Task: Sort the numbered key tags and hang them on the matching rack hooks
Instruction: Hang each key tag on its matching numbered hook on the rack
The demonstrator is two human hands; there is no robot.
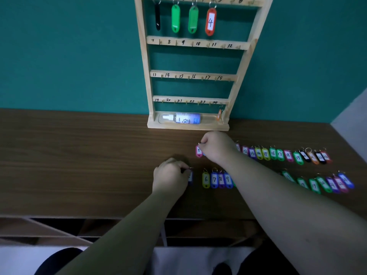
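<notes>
A wooden key rack (195, 45) with numbered hooks stands against the teal wall. A black tag, two green tags and a red tag marked 4 (210, 21) hang on its top row. Two rows of coloured numbered tags lie on the table. My right hand (217, 147) pinches the ring of a pink tag marked 5 (198, 151) at the left end of the far row. My left hand (170, 173) pinches the ring of a dark blue tag (190, 178) at the left end of the near row, beside the yellow tag 6 (206, 179).
A spray bottle (183, 118) lies in the rack's bottom tray, with an orange tag (219, 114) hanging near it. The far row of tags (282, 154) and the near row (325, 184) run to the right. The table's front edge (99, 216) is near me.
</notes>
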